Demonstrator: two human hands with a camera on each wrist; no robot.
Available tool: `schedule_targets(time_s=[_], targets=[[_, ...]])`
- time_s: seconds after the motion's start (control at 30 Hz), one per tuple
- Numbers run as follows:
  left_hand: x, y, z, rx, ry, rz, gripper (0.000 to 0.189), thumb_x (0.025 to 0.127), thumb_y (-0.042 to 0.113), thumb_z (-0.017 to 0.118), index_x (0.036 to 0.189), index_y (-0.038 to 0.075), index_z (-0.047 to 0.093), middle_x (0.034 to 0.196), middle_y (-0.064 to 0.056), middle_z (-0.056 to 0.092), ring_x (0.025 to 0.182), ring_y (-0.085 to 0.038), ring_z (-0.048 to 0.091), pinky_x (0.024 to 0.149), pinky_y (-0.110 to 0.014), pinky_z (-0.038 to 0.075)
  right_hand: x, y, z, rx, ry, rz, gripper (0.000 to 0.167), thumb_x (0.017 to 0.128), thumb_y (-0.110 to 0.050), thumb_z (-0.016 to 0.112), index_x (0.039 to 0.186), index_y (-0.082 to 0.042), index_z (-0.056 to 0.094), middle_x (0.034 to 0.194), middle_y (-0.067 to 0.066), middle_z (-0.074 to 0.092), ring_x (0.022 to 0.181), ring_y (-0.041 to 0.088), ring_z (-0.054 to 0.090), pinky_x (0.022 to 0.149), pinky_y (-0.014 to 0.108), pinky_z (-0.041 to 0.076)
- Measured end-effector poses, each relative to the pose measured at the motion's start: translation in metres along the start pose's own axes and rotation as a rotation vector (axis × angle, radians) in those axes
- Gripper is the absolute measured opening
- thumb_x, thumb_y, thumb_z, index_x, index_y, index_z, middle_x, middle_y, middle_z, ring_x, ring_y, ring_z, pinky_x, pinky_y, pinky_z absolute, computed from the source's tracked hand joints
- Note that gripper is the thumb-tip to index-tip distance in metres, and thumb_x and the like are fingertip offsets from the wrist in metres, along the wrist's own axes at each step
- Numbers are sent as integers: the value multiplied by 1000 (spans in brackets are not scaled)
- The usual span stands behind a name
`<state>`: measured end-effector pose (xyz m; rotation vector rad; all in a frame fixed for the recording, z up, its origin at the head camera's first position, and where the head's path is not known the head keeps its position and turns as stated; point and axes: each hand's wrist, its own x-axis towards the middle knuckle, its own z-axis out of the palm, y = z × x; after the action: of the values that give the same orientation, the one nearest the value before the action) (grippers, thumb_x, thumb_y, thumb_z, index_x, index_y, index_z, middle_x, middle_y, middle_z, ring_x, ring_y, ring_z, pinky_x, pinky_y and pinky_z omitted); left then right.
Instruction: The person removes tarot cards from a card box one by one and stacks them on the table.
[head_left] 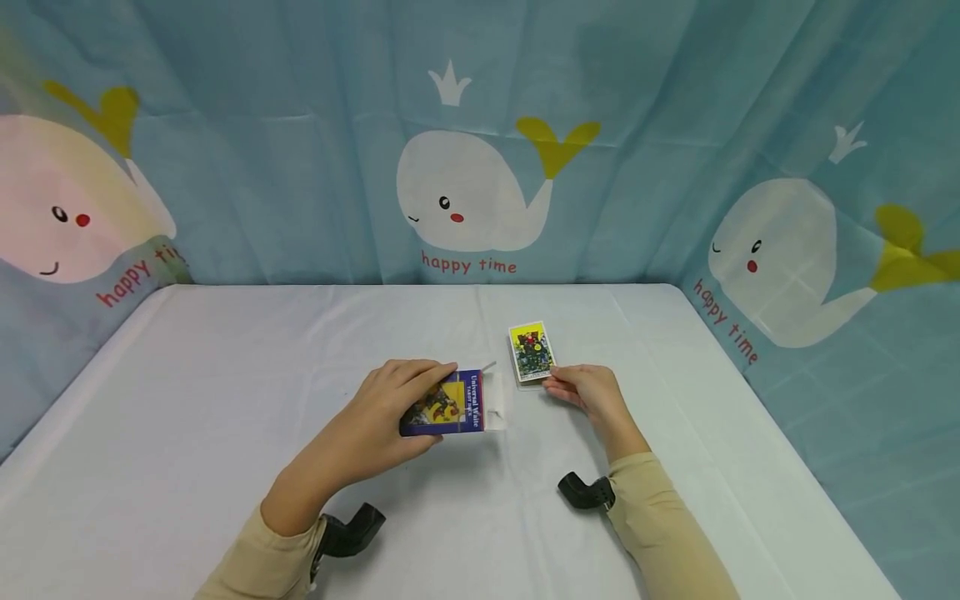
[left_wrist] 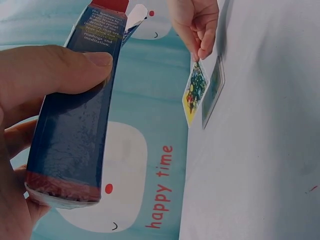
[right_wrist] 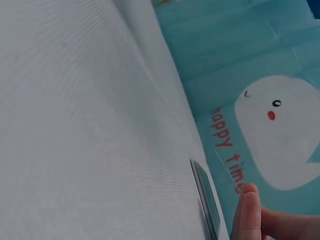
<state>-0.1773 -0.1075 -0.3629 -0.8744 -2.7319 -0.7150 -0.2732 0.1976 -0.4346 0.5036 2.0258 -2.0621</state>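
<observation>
My left hand (head_left: pixel 378 414) grips a blue tarot deck box (head_left: pixel 446 407), with thumb and fingers on opposite sides. The box's flap end stands open toward the right; in the left wrist view the blue side of the box (left_wrist: pixel 72 130) shows printed text. My right hand (head_left: pixel 595 398) pinches one tarot card (head_left: pixel 531 348), yellow and multicoloured, by its near corner. Seen from the left wrist, that card (left_wrist: pixel 195 95) hangs just above a small stack of cards (left_wrist: pixel 215 92) lying on the table. The right wrist view shows the stack (right_wrist: pixel 206 197) and the held card edge-on.
A white cloth covers the table (head_left: pixel 225 375). Behind it and along both sides hangs a blue curtain (head_left: pixel 300 167) printed with whales. Black wrist mounts (head_left: pixel 352 533) stick out from both sleeves above the table.
</observation>
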Motion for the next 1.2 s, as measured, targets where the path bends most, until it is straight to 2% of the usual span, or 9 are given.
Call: schedule_targets(time_s=[0.37,0.7,0.9,1.2], targets=[[1,0,2,-1,1,11,78,78,20,85,147,17,49,141,-7,55,127,-28,50,105,-57,41,6,7,-1,-2,29,21,33,94,-3,63,120,16,59,70,3,71,64,8,71,67,19,58],[1,0,3,-4,7,23,77,77,20,84,146,16,50,140,-6,56,126,-27,51,103,-56,41,4,8,-1,-62,63,7,32,94,-6,64,118,15,60,65,3,70,60,7,70,61,18,57],[1,-1,3,1,7,21,78,77,20,84,147,17,49,140,-7,56,126,-28,50,104,-56,41,4,8,0,-93,71,2,25,93,-6,65,109,13,63,61,2,68,55,7,69,58,19,57],[1,0,3,1,19,25,79,76,20,86,146,16,50,140,-8,56,126,-28,51,103,-56,42,2,8,1,-174,61,-51,15,92,-4,65,93,11,64,54,1,64,46,7,64,50,20,55]])
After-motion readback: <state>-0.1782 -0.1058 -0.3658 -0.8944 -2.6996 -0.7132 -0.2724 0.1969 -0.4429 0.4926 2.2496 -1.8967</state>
